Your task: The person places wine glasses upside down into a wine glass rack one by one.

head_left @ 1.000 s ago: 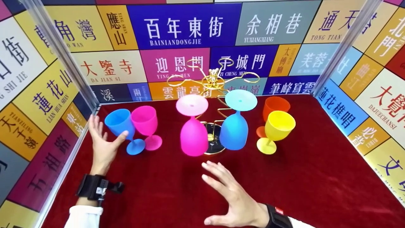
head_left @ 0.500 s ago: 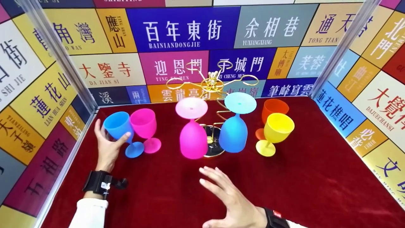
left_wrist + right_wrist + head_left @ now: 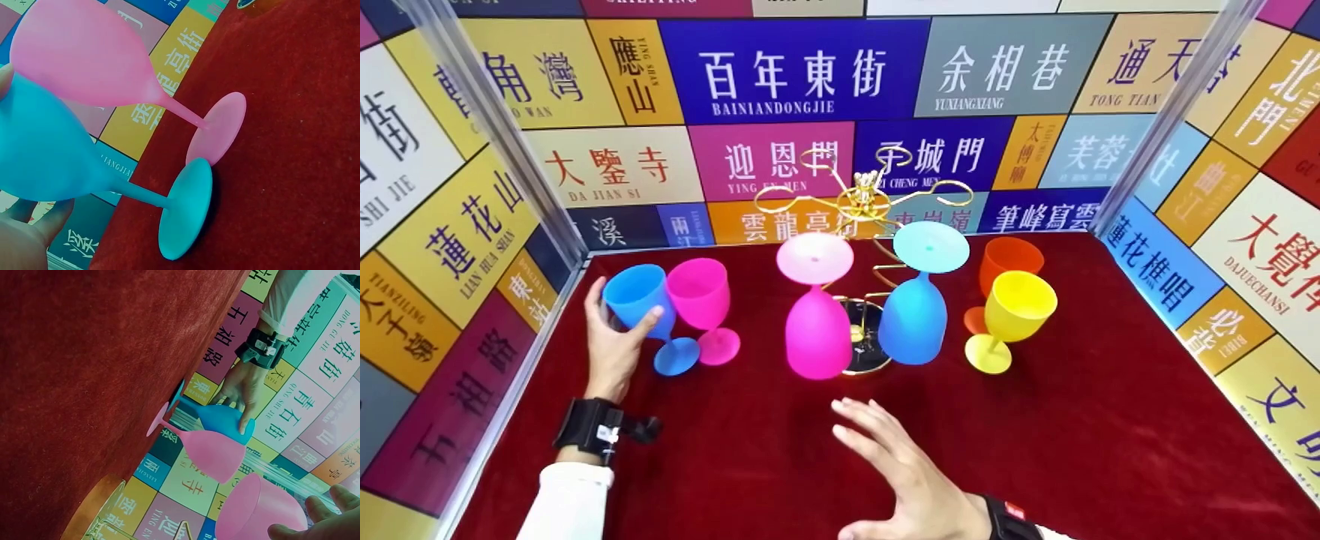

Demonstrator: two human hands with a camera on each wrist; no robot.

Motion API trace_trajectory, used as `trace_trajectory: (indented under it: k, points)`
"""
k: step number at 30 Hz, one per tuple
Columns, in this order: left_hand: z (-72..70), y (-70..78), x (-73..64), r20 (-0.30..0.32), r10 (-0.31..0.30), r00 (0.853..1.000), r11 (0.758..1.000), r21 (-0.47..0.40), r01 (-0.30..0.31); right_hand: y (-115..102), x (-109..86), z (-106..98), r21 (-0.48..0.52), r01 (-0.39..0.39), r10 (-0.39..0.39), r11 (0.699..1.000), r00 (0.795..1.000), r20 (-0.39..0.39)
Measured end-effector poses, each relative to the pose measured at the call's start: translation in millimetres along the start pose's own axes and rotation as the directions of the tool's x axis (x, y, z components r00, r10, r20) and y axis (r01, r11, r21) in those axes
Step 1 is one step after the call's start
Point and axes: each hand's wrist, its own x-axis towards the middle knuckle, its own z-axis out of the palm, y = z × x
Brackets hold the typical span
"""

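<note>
My left hand (image 3: 615,356) wraps its thumb and fingers around the bowl of an upright blue goblet (image 3: 636,296). In the left wrist view the foot of that blue goblet (image 3: 185,208) is right at the red cloth, overlapping the foot of a pink goblet (image 3: 222,121). This pink goblet (image 3: 701,296) stands upright just to the right of the blue one. My right hand (image 3: 904,476) hovers with spread fingers and holds nothing. Ahead of it, a pink goblet (image 3: 819,337) and a blue goblet (image 3: 913,326) hang upside down on a gold wire rack (image 3: 864,202).
On the right, a yellow goblet (image 3: 1021,304) stands upright in front of an orange goblet (image 3: 1009,259). Red cloth (image 3: 1110,420) covers the table. Panels (image 3: 802,71) with printed signs enclose the back and both sides. The rack's upper loops spread outward behind the hanging goblets.
My left hand has moved in from the left and closed around the blue goblet's bowl. The view shifts slightly; my right hand stays spread, and the other goblets keep their places.
</note>
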Motion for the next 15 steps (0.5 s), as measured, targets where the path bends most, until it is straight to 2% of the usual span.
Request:
trace_trajectory:
  k: [8,15]
  points:
    - [-6.3,1.2,-0.6,-0.046,0.036,0.998,0.998,0.046,-0.034,0.2,-0.2,-1.4,-0.003,0.002,-0.002,1.0,1.0,-0.008]
    - [-22.2,10.1,-8.0,-0.085,0.054,0.995,0.995,0.089,-0.046,-1.0,-2.1,-2.5,-0.001,-0.003,0.003,1.0,1.0,-0.002]
